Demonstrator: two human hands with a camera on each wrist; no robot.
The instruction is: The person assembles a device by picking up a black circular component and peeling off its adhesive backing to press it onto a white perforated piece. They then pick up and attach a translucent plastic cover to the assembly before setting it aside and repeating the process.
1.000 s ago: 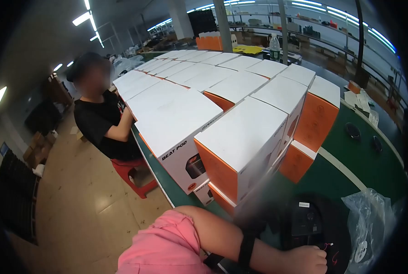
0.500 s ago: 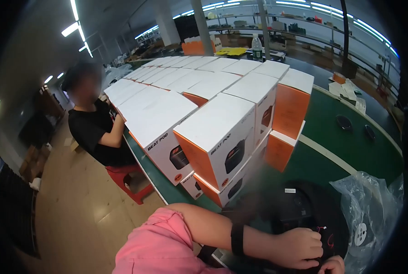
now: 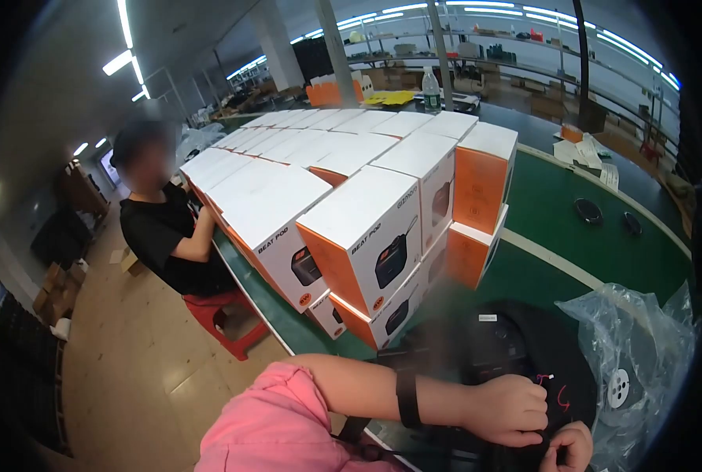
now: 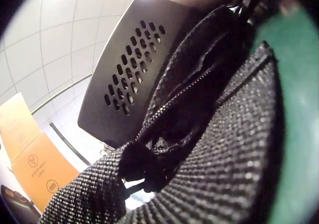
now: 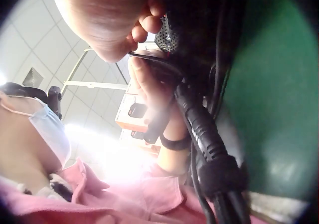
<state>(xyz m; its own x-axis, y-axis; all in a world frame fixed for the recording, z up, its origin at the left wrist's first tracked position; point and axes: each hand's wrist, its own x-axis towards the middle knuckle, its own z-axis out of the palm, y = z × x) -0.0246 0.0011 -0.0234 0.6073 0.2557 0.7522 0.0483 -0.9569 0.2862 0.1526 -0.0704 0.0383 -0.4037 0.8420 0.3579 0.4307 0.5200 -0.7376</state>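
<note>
A black rounded bag-like piece with a white label lies at the lower right of the head view; thin red wires show on it. My left hand lies over its near side with fingers bent; what it holds cannot be told. Close beside it, my right hand has curled fingers. In the right wrist view that hand pinches a thin black cord, near the left hand. The left wrist view shows a black slotted housing against black zipped fabric.
Stacked white-and-orange speaker boxes fill the table's left and far part. A clear plastic bag with a white disc lies right of the black piece. Two black oval parts rest farther back. A person sits across at left.
My right hand has come into the head view from below, next to the left hand. The left hand stays on the black piece, and the head view has shifted, with the boxes now further left.
</note>
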